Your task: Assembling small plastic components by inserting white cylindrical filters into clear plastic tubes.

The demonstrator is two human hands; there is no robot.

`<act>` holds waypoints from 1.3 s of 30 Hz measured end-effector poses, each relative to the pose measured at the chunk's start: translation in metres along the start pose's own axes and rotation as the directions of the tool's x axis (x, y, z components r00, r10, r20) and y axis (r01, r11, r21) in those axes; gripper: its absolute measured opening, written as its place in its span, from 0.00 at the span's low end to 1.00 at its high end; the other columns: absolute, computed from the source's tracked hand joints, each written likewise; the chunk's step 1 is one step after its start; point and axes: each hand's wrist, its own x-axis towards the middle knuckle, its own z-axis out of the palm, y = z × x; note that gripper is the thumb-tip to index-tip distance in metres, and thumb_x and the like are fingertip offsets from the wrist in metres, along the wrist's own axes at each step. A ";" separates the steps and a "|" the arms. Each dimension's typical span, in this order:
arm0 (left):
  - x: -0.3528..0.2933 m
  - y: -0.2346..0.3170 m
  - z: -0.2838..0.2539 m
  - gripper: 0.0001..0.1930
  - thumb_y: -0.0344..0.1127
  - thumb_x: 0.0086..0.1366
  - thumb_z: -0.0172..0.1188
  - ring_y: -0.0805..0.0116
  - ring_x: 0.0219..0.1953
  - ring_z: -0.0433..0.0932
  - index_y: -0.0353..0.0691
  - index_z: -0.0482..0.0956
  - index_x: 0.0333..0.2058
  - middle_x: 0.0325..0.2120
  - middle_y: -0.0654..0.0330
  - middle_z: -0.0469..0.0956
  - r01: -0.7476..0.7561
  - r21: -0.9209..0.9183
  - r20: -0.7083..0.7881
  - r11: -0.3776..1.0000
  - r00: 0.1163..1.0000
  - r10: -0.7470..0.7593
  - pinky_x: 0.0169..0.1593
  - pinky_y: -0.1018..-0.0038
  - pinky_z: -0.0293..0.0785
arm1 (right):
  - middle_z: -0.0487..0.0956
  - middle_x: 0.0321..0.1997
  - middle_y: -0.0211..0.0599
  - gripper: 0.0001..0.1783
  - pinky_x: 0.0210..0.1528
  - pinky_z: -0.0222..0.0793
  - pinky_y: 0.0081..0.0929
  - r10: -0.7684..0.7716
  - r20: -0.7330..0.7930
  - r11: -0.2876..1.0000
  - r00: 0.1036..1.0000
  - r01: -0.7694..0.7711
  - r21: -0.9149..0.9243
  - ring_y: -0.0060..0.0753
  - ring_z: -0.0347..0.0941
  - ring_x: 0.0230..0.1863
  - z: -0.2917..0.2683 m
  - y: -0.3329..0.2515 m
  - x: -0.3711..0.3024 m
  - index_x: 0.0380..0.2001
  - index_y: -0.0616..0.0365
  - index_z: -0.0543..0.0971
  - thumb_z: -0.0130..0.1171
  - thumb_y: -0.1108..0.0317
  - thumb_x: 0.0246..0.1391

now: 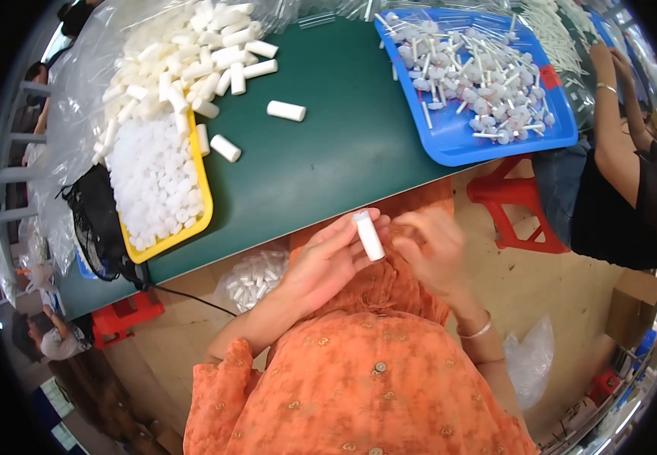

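Observation:
Just off the table's near edge, my left hand (321, 262) holds a white cylinder (371, 241) across its fingers, palm turned up. The cylinder's upper end carries a clear, translucent piece. Close by on the right, my right hand (436, 254) has its fingers bent toward the cylinder. Motion blurs those fingers, so whether anything is between them cannot be made out. Two loose white cylinders, one farther off (286, 111) and one nearer (226, 148), lie on the green table (305, 171) beyond my hands.
At the left, a yellow tray (205, 186) holds small translucent white parts, below a heap of white cylinders (192, 64). A blue tray (450, 152) of white-stemmed parts stands at the right. Beside it sits a person (609, 182). A bag of white pieces (256, 280) lies below the table.

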 end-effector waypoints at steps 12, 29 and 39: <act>-0.011 -0.007 -0.011 0.20 0.45 0.75 0.43 0.66 0.50 0.73 0.37 0.65 0.57 0.46 0.56 0.74 -0.040 0.147 0.205 0.988 0.979 0.009 0.54 0.65 0.72 | 0.72 0.55 0.44 0.40 0.51 0.69 0.40 -0.319 0.075 0.947 0.945 0.316 0.048 0.48 0.71 0.51 -0.002 -0.018 0.010 0.56 0.62 0.69 0.71 0.64 0.37; -0.008 -0.010 -0.010 0.18 0.44 0.76 0.40 0.65 0.47 0.75 0.35 0.68 0.50 0.43 0.54 0.75 0.015 0.089 0.181 0.996 0.983 -0.031 0.52 0.65 0.74 | 0.74 0.48 0.48 0.38 0.47 0.72 0.38 -0.237 0.046 0.971 0.970 0.236 0.025 0.51 0.73 0.46 0.006 -0.033 0.010 0.51 0.65 0.68 0.70 0.69 0.33; -0.007 -0.011 -0.026 0.18 0.44 0.75 0.42 0.66 0.41 0.78 0.34 0.70 0.47 0.36 0.54 0.78 0.036 0.110 0.180 0.993 0.982 -0.055 0.47 0.70 0.77 | 0.72 0.42 0.45 0.34 0.41 0.69 0.37 -0.166 -0.003 0.978 0.986 0.166 0.123 0.49 0.69 0.40 0.023 -0.037 0.014 0.46 0.61 0.69 0.70 0.69 0.30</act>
